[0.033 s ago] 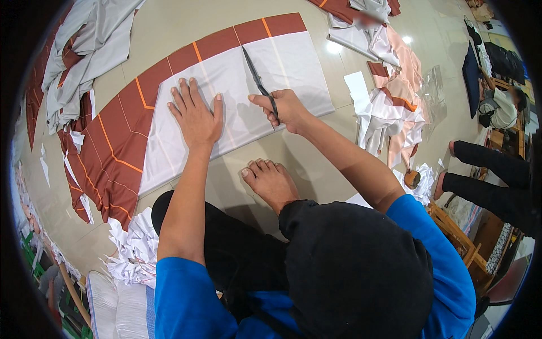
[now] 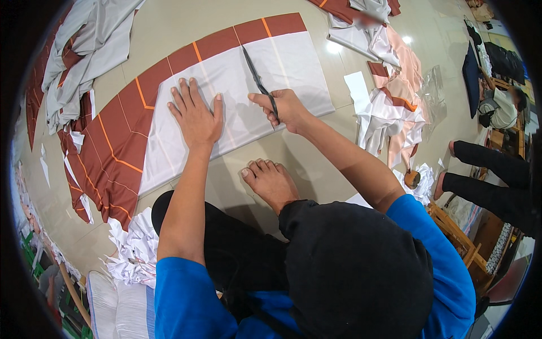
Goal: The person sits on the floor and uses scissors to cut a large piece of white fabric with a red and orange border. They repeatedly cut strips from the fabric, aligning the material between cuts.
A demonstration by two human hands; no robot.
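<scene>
As fabric (image 2: 236, 93) underlies grip (image 2: 289, 111), scissors (image 2: 257, 79) protrude.

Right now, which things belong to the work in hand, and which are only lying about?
In use:
- left hand, flat on white cloth
- right hand, gripping dark scissors
- adjoining brown cloth

Apparently lying about:
- grey cloth
- peach cloth
- white scraps

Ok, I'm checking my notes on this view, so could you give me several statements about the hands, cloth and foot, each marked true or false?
1. The right hand holds scissors. True.
2. The left hand is clenched. False: it lies flat and spread on the white cloth.
3. The brown cloth carries orange stripes. True.
4. The bare foot stands on the white cloth. False: it is on the floor beside it.
</scene>
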